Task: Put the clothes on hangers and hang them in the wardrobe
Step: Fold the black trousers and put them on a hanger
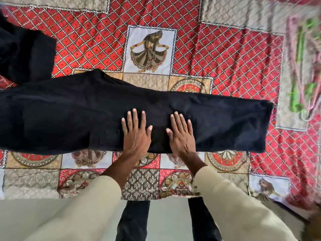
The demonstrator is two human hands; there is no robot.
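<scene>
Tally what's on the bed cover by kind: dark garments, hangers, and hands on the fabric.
Dark garments: 2, the long black garment laid flat across the cover and another black garment at upper left.
Hangers: a blurred pile of green and pink hangers at right; count cannot be told.
Hands pressing flat on the long garment: 2, left hand and right hand.
Total countable: 4.

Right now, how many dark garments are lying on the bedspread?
2. One long black garment stretches across the middle, under both flat hands; another dark garment lies at the upper left, cut off by the frame edge. More may lie out of view.
</scene>
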